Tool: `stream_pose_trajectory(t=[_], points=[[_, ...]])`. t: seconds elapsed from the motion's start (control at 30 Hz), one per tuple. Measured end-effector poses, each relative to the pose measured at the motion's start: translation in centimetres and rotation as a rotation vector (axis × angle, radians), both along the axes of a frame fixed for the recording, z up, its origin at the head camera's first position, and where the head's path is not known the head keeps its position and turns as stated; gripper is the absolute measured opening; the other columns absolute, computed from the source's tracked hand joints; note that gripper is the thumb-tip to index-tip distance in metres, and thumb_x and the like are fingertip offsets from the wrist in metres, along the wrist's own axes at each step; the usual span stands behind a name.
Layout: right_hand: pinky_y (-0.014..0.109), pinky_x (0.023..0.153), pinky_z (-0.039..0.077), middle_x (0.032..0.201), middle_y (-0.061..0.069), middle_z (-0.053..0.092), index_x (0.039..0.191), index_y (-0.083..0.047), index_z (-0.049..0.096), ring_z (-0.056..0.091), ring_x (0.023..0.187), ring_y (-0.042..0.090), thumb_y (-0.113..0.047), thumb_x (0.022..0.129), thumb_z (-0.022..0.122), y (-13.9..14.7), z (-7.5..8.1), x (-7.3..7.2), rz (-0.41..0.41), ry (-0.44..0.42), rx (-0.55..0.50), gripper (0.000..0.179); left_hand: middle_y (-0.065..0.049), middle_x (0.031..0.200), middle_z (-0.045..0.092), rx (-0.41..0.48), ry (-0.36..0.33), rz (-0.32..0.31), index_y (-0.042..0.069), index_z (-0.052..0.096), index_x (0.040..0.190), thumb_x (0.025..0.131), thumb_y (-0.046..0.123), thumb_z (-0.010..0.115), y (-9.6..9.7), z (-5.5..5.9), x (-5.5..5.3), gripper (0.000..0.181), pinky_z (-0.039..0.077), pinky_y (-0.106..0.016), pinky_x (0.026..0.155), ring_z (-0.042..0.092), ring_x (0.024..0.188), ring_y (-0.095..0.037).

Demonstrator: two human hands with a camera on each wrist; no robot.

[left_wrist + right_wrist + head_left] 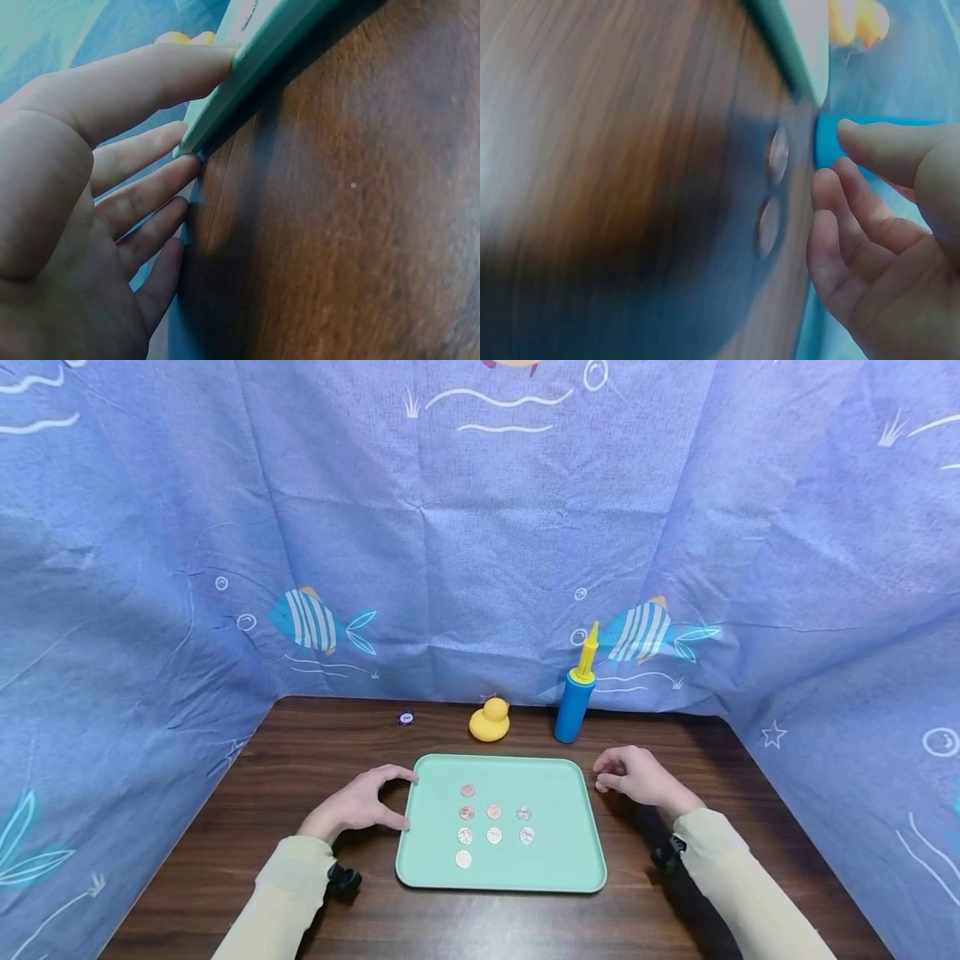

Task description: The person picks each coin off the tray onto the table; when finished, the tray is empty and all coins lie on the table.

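A pale green tray [555,868] lies on the table with several coins in loose rows, copper ones [467,812] toward the back left and silver ones [494,835] nearer the front. At the tray's left edge, my left hand [365,799] has its thumb and fingertips against the rim, fingers spread and fairly straight. Just right of the tray, my right hand [637,775] hovers low, fingers loosely bent, with nothing seen between thumb and fingers. Two copper coins [778,155] sit on the wood beside those fingertips; from the head camera the hand partly covers them.
Behind the tray stand a yellow rubber duck [489,723] and a blue hand pump [573,710] with a yellow nozzle. A dark poker chip [406,718] lies at the back left. Blue cloth [480,568] with fish prints hangs around the wooden table [337,727].
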State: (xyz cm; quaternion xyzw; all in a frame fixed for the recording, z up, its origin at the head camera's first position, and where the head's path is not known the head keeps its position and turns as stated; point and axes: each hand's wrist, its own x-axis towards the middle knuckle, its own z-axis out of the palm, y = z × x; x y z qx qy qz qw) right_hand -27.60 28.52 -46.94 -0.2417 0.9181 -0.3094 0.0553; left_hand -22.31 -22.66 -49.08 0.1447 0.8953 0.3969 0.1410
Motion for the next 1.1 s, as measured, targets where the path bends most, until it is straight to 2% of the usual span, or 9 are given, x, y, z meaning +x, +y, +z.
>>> stream_pose_trajectory(t=[0.13,0.33,0.67,0.87,1.1], points=[[0.026,0.061,0.053,0.081,0.002,0.072,0.105,-0.004,0.075,0.064,0.067,0.013,-0.005,0.097,0.073,-1.9,0.7,0.2,0.046,0.016,0.005,0.008,-0.011,0.155,0.051,0.0,-0.002,0.009,0.024,0.065,0.138,0.076,0.027,0.096,0.0,0.0,0.0,0.07,0.038,-0.064,0.115,0.041,0.147,-0.039],[0.027,0.067,0.053,0.089,-0.005,0.071,0.106,-0.005,0.077,0.06,0.075,0.008,-0.008,0.097,0.075,-4.7,1.4,0.0,0.094,0.057,0.03,0.009,-0.011,0.155,0.052,-0.004,0.003,0.003,0.024,0.066,0.138,0.076,0.027,0.096,0.0,0.1,-0.1,0.069,0.037,-0.064,0.116,0.042,0.147,-0.039],[0.028,0.074,0.057,0.091,-0.006,0.073,0.106,-0.006,0.078,0.065,0.082,0.009,-0.009,0.096,0.076,-9.3,1.8,-0.2,0.178,0.037,0.047,0.011,-0.011,0.155,0.051,-0.016,-0.007,0.0,0.024,0.065,0.139,0.076,0.029,0.096,0.1,0.3,0.0,0.07,0.038,-0.064,0.115,0.041,0.147,-0.04],[0.034,0.081,0.06,0.097,-0.003,0.076,0.106,-0.006,0.078,0.07,0.088,0.011,-0.009,0.096,0.076,-11.8,1.8,-0.4,0.227,0.015,0.043,0.011,-0.012,0.156,0.05,-0.027,-0.012,0.001,0.024,0.065,0.14,0.076,0.03,0.095,0.2,0.1,0.0,0.071,0.038,-0.064,0.115,0.041,0.147,-0.04],[0.031,0.081,0.06,0.101,0.0,0.077,0.106,-0.007,0.078,0.071,0.09,0.013,-0.007,0.095,0.077,-14.2,1.6,-0.6,0.269,0.012,0.049,0.011,-0.012,0.157,0.05,-0.019,-0.008,0.004,0.024,0.065,0.139,0.076,0.029,0.096,0.1,0.3,0.0,0.071,0.037,-0.065,0.116,0.04,0.148,-0.04]])
